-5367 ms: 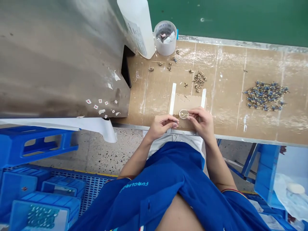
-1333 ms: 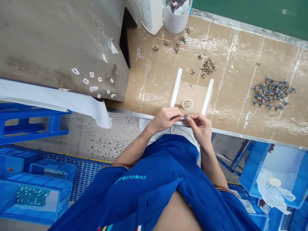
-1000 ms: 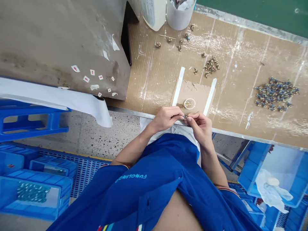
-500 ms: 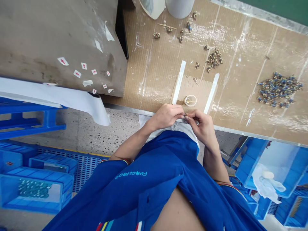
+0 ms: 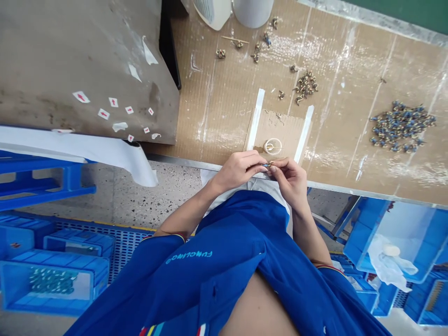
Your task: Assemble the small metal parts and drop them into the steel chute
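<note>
My left hand (image 5: 241,169) and my right hand (image 5: 289,179) meet at the table's front edge. Pinched between their fingertips is a small blue and gold metal piece (image 5: 267,164), too small to make out in detail. Just beyond the fingers, a small round white dish (image 5: 272,146) with a thin stick in it stands on a cardboard sheet (image 5: 280,126) taped down with white strips. Farther back lies a small heap of gold and dark pieces (image 5: 306,85). A larger heap of blue and gold pieces (image 5: 402,126) lies to the right.
A grey metal surface (image 5: 87,56) with red-arrow stickers is at the left. White containers (image 5: 252,11) stand at the back, near a wooden stick (image 5: 235,40) and scattered pieces. Blue crates (image 5: 56,280) sit low at the left, and another blue crate (image 5: 357,233) at the right.
The view has shifted slightly. Both hands stay together at the table edge, and more of the blue part of the small piece shows between the fingertips.
</note>
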`<state>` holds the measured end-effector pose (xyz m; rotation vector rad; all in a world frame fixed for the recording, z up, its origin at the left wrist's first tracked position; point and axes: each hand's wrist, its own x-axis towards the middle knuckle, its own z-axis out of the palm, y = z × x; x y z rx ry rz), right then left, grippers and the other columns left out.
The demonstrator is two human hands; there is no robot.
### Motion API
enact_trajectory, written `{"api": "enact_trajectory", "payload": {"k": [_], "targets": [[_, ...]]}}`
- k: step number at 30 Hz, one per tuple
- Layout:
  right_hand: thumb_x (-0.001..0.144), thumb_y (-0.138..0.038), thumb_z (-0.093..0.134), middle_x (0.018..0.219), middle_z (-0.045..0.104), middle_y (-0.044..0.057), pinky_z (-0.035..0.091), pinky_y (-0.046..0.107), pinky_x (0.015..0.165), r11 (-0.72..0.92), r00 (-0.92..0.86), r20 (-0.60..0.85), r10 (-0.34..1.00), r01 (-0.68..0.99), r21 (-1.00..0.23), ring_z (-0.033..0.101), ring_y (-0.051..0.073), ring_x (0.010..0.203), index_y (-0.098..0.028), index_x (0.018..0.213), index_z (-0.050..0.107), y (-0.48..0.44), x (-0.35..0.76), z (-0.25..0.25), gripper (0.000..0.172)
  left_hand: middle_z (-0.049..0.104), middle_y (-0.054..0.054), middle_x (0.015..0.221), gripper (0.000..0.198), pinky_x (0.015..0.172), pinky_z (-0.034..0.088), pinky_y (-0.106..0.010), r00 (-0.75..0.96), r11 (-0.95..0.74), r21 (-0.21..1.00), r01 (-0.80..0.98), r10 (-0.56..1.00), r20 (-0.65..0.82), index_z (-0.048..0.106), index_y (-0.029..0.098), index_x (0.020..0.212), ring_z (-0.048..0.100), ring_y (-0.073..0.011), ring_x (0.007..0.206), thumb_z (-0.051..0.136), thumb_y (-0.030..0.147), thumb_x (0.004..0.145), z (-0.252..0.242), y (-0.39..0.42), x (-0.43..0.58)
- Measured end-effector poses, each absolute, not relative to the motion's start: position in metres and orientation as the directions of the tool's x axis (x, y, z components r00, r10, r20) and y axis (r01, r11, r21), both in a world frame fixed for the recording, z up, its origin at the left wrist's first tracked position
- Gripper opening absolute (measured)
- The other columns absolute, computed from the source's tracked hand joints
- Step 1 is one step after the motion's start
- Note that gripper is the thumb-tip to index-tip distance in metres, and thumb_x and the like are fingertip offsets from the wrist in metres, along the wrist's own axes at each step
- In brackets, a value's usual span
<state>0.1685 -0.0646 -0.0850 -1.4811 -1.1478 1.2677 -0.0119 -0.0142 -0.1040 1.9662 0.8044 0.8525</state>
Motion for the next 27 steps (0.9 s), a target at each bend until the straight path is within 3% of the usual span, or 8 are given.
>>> {"api": "enact_trajectory", "payload": {"k": [6,12,18,22,25,27], "targets": [[0.09,-0.039,0.068,0.072,0.067,0.0,0.052,0.025,0.056,-0.129,0.0,-0.13,0.992,0.133,-0.983,0.063,0.012,0.061,-0.022,0.078,0.062,-0.064,0.168,-0.089,0.022,0.066,-0.003,0.073,0.029,0.062,0.045,-0.024,0.583,-0.51,0.82,0.261,0.76,0.287,0.065,0.014,0.079,0.061,-0.0126,0.067,0.051,0.025,0.102,-0.108,-0.014,-0.009],[0.089,-0.027,0.061,0.071,0.065,0.0,0.05,0.027,0.058,-0.105,-0.031,-0.115,0.993,0.232,-0.967,0.061,0.013,0.062,-0.022,0.074,0.056,-0.062,0.168,-0.089,0.016,0.066,-0.002,0.071,0.028,0.059,0.041,-0.024,0.592,-0.574,0.75,0.329,0.744,0.309,0.064,0.015,0.076,0.061,-0.0123,0.064,0.05,0.02,0.1,-0.108,-0.014,-0.008],[0.089,-0.027,0.06,0.068,0.064,-0.001,0.051,0.028,0.06,-0.093,-0.035,-0.104,0.994,0.239,-0.966,0.061,0.014,0.062,-0.022,0.074,0.056,-0.062,0.166,-0.092,0.016,0.067,-0.004,0.075,0.029,0.06,0.042,-0.024,0.602,-0.601,0.698,0.389,0.74,0.3,0.066,0.014,0.078,0.062,-0.0142,0.067,0.046,0.017,0.099,-0.111,-0.016,-0.004],[0.09,-0.034,0.061,0.068,0.067,0.0,0.053,0.028,0.06,-0.123,-0.054,-0.137,0.989,0.206,-0.971,0.064,0.015,0.062,-0.022,0.078,0.06,-0.064,0.167,-0.089,0.017,0.069,-0.006,0.084,0.026,0.068,0.048,-0.025,0.596,-0.491,0.774,0.401,0.781,0.187,0.07,0.014,0.093,0.063,-0.0149,0.073,0.05,0.027,0.102,-0.096,-0.019,-0.01],[0.089,-0.036,0.063,0.072,0.071,0.001,0.054,0.029,0.063,-0.115,0.087,-0.092,0.992,0.312,-0.943,0.066,0.016,0.065,-0.021,0.083,0.066,-0.059,0.195,-0.087,0.016,0.072,-0.006,0.096,0.031,0.066,0.051,-0.025,0.584,-0.333,0.865,0.375,0.809,0.059,0.069,0.019,0.117,0.061,-0.0127,0.067,0.062,0.041,0.097,-0.059,-0.024,-0.045],[0.086,-0.036,0.065,0.077,0.073,0.003,0.055,0.031,0.069,-0.124,0.335,0.037,0.941,0.445,-0.887,0.068,0.017,0.07,-0.021,0.084,0.068,-0.049,0.231,-0.087,0.016,0.074,-0.003,0.087,0.022,0.06,0.05,-0.023,0.617,-0.255,0.919,0.301,0.787,0.016,0.075,0.026,0.107,0.064,-0.0142,0.068,0.064,0.042,0.095,-0.027,-0.03,-0.085]]}}
